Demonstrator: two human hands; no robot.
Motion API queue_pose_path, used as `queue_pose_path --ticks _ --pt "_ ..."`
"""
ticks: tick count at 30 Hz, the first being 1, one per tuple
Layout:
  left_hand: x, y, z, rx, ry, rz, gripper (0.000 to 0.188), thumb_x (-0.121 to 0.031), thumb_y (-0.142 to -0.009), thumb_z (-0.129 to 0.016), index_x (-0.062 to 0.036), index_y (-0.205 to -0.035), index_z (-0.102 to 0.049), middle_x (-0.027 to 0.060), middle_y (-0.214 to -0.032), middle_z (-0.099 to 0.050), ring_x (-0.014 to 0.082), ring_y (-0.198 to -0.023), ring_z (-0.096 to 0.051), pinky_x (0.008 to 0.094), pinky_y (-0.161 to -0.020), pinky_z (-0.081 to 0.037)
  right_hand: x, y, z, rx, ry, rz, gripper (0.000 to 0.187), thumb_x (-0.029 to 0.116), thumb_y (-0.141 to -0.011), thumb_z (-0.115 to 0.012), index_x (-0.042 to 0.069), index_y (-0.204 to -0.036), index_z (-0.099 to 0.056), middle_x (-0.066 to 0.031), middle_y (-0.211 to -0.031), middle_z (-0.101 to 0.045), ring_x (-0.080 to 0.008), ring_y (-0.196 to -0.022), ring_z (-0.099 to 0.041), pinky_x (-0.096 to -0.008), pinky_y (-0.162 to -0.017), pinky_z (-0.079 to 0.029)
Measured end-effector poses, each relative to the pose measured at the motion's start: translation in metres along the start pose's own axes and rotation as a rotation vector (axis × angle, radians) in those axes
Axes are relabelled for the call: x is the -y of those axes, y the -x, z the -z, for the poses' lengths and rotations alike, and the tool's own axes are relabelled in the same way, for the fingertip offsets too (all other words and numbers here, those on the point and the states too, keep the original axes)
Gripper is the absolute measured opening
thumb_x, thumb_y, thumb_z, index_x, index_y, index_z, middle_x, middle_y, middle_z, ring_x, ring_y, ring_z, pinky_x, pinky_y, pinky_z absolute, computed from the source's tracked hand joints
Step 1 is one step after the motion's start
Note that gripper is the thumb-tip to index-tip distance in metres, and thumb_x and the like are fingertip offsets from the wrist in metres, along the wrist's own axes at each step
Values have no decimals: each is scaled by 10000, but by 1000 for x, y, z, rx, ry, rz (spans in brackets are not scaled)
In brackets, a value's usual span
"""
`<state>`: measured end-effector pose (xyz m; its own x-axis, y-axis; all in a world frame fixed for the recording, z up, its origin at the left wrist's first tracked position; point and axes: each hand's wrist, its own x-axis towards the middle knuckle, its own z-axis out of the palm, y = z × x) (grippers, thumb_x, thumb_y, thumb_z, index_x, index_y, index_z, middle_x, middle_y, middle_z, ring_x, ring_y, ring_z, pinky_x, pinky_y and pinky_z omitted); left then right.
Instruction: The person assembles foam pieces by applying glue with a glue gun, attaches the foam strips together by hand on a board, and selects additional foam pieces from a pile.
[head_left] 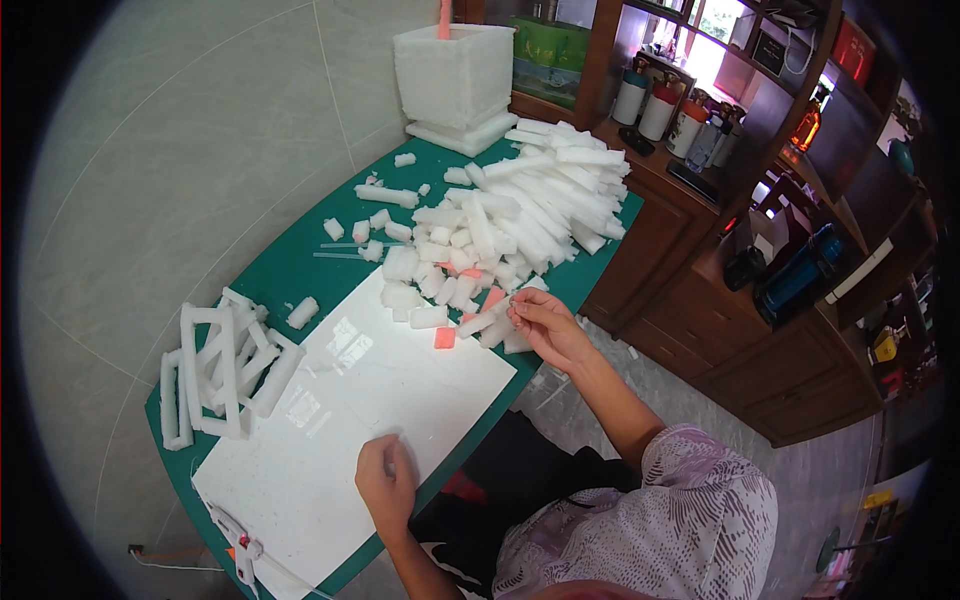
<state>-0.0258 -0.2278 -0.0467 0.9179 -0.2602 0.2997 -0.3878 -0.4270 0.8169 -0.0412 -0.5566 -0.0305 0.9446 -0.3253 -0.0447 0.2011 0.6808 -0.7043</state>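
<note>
My right hand (548, 328) has its thumb and fingers pinched together at the near right edge of a pile of white foam pieces (455, 240). White foam blocks touch or lie behind the fingertips, and what is between them is too small to make out. Short pink pieces (444, 338) lie among the white ones. My left hand (387, 482) rests with curled fingers on the near edge of a glossy white board (350, 400), and nothing shows in it. Several white foam frames (225, 370) are stacked at the board's left.
A white foam box (455, 75) stands on a foam base at the table's far end. Long foam strips (570, 180) are heaped beside it. A white glue gun (243, 555) lies at the near left. Wooden cabinets (700, 320) with bottles stand right of the green table (290, 270).
</note>
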Motion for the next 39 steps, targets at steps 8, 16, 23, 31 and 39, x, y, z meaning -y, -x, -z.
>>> queue_pose_path --ticks 8,16,23,31,39 --pt "-2 0 0 4 6 7 119 -48 -917 -636 18 -1006 -681 138 -912 -684 236 -757 -642 316 -646 -492 -1 0 8 8 26 2 138 63 -942 -660 53 -1077 -631 -37 -1006 -658 -132 -964 -653 -266 -857 -531" --pt "-4 -1 0 13 19 17 114 -44 -920 -634 18 -1003 -683 139 -919 -684 240 -767 -644 320 -661 -495 10 -1 -3 -84 90 248 499 44 -925 -665 12 -1385 -476 -24 -925 -651 -237 -1263 -572 -315 -1011 -474" --pt "-1 0 1 10 5 -8 117 -40 -916 -633 17 -1005 -681 136 -919 -679 245 -767 -637 327 -671 -496 27 4 -6 -35 62 463 942 -106 -839 -579 152 -1626 -128 -165 -1570 -375 -302 -1498 -288 -425 -1187 -300" --pt "1 1 0 16 -8 -7 118 -46 -918 -633 10 -1009 -683 140 -936 -684 256 -784 -641 337 -690 -501 16 10 -3 14 136 381 962 -98 -832 -531 217 -1630 -96 -157 -1682 -143 -301 -1513 -238 -455 -1178 -305" --pt "0 0 1 23 -8 -6 118 -39 -911 -637 13 -1006 -685 147 -942 -686 268 -800 -648 340 -732 -509 18 -1 14 -108 329 348 649 -71 -855 -555 100 -1463 -405 -143 -1495 -463 -245 -1385 -419 -393 -1047 -443"
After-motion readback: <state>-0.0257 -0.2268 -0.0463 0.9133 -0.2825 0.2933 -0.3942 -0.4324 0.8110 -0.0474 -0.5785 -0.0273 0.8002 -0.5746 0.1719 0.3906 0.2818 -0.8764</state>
